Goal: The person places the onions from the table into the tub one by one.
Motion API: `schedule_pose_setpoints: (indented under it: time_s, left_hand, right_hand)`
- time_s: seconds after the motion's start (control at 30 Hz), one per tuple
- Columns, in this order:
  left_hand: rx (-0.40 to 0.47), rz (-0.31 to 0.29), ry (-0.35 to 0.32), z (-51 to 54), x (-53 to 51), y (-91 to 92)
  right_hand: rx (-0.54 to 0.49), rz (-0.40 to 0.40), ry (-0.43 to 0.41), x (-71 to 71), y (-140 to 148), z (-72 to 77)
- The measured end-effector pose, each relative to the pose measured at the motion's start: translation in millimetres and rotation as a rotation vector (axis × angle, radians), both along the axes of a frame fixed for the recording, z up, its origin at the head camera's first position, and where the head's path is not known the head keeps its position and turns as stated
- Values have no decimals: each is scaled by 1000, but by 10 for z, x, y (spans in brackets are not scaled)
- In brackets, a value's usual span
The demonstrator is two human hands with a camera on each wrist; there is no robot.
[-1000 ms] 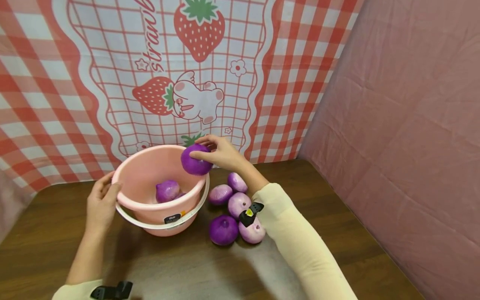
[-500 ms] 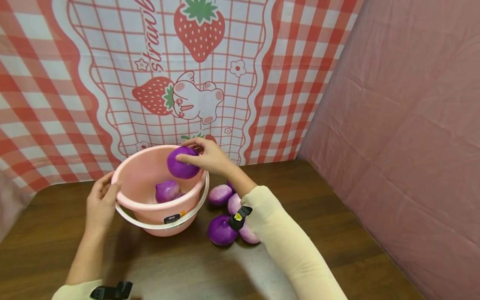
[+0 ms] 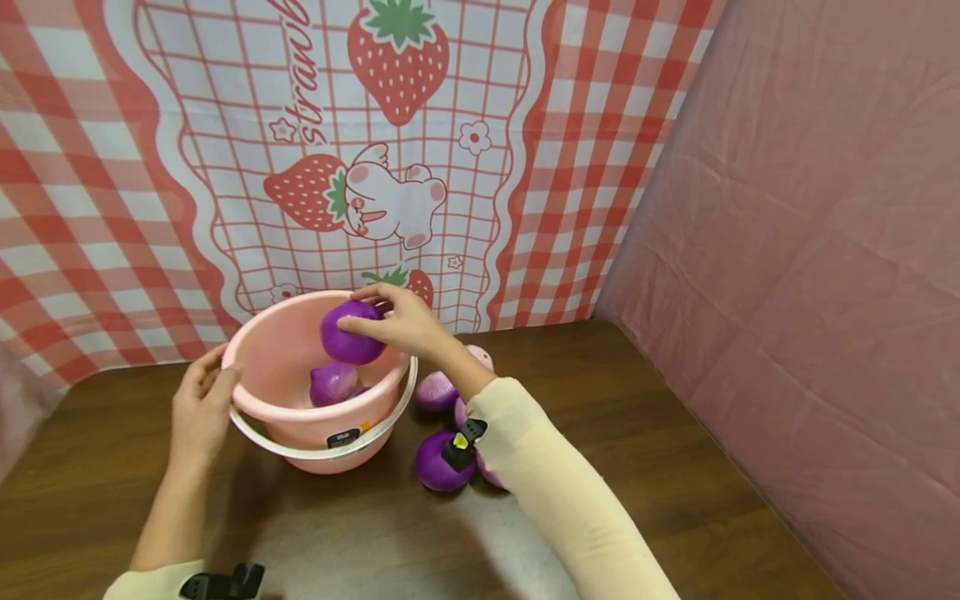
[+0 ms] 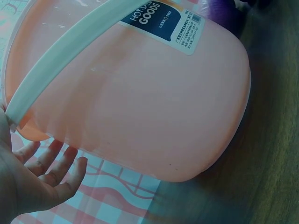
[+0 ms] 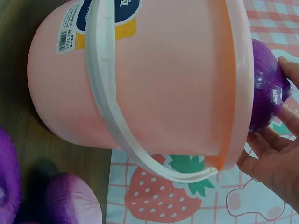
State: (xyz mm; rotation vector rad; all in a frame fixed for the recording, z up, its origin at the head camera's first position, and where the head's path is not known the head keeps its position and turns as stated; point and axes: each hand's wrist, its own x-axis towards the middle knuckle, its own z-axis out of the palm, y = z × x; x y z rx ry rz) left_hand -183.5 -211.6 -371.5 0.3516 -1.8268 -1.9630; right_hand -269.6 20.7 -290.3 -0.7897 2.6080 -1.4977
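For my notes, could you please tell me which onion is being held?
The purple onion in the right hand; the others lie inside the bucket or on the table.

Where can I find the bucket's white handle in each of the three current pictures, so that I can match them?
Head: the white handle curves below the rim of the pink bucket, left of centre, lower half.
Left wrist: the white handle slants from near the left edge to the top.
Right wrist: the white handle bends from the top edge down rightward.
Shared landmark: the printed label on the bucket.
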Motion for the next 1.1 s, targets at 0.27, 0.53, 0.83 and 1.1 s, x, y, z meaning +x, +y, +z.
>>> schedule_pose_setpoints:
  time_s: [0.27,0.53,0.83,1.1]
  left_hand:
    - [-6,12,-1,0,-2,-1]
    - [-11,20,-7,0,-9,1]
    - [1,9,-5,2,-4,11]
    - [8,15,2,15,9,16]
  right_hand:
    - [23,21,22,21,-111,-4]
    - [34,25,31,31,-182,-27]
    - [55,59,75,36,-253,-96]
    - [18,98,137,42,-367,-140]
